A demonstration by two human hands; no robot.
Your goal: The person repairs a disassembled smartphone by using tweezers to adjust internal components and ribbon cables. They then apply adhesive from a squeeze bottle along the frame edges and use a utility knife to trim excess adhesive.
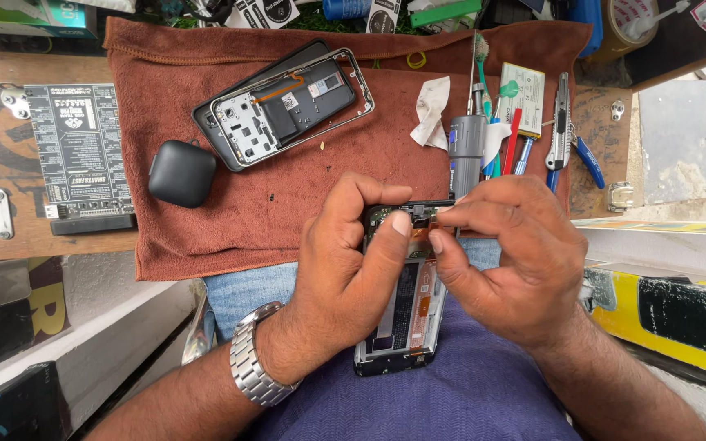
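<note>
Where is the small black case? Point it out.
The small black case lies on the left part of the brown towel, just below the opened phone shell and right of the black board.

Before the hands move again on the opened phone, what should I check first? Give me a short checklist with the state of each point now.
1. Phone supported: ok. It rests on the lap, and the left hand grips its upper part.
2. Small black part at the phone's top edge pinched: ok. Fingertips of the right hand and the left thumb meet on it.
3. Part free of its connector: cannot tell, the fingers hide it.
4. Loose screws safe: cannot tell. Tiny specks lie on the brown towel, too small to identify.
5. Tools near: ok. The grey screwdriver lies on the towel just beyond the hands.
6. Back cover out of the way: ok, further up the towel.
</note>
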